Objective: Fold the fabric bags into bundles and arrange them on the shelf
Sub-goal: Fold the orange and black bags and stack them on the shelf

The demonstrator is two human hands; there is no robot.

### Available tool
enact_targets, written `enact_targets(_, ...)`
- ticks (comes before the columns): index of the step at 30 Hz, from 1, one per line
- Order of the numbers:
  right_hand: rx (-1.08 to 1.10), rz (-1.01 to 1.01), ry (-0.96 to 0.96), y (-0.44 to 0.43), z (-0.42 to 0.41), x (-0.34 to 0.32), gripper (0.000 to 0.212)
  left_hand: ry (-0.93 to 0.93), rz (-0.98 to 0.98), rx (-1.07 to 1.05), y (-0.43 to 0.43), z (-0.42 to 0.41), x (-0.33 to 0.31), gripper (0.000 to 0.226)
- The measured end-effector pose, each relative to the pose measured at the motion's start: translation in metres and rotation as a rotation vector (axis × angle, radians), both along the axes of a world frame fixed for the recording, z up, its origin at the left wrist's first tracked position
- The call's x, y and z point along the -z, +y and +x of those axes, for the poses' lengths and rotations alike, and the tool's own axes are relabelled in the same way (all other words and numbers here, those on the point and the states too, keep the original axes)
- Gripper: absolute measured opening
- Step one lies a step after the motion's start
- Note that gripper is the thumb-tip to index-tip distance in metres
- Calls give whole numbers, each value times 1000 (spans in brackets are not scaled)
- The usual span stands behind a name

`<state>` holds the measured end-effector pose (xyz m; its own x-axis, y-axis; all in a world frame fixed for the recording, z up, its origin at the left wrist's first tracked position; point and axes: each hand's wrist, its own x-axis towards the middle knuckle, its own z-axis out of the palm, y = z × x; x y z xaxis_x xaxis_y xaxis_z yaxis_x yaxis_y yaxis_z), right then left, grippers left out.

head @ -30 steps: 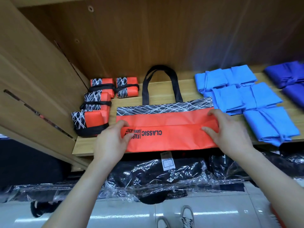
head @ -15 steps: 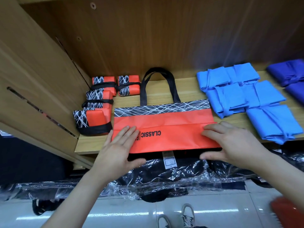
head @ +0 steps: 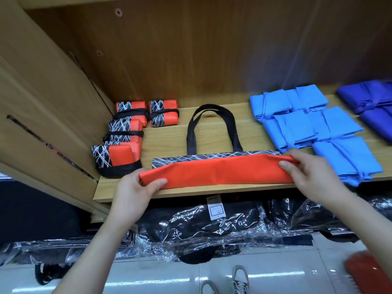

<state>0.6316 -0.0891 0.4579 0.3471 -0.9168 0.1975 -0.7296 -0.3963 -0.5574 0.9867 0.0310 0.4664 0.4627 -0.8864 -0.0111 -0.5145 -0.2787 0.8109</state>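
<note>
Orange bag lies flat across the front of the shelf, stretched between the two hands. Left hand pinches the bag's left end, thumb on top and fingers tucked under. Right hand pinches the right end the same way, thumb near the top edge.

Change: half a second ago both palms lay flat on the bag and the printed face showed. Now the near edge is lifted and rolled away from the person. The print is hidden and plain orange faces up. The folded strip is narrower and reaches the patterned band just beyond the grips. That band is still partly exposed. Black handles lie flat farther back, between the two grip points, not yet wrapped.

Meaning: the lengthwise fold looks underway, not finished. Likely left to do: press the crease, fold the ends inward, tie with the handles. The fabric looks thin and springy, so the fold may open if either pinch lets go early.

Outboard of the left grip sit four finished orange bundles, handles wrapped round them. Outboard of the right grip are light blue bundles, the nearest just beside the right fingers. Dark blue bundles sit farther out. Below the grips, under the shelf: plastic-wrapped black goods.
</note>
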Motion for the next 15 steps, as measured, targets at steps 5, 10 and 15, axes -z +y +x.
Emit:
enact_targets(5, 201, -35, 42, 5, 23, 8, 26, -202, -12, -183, -2, -15, 11, 35)
enact_targets(10, 195, -216, 114, 11, 30, 23, 37, -528, -27, -139, 4, -17, 21, 65)
enact_targets(15, 162, -311, 208, 9, 25, 30, 23, -736, -91, -61, 8, -19, 30, 27)
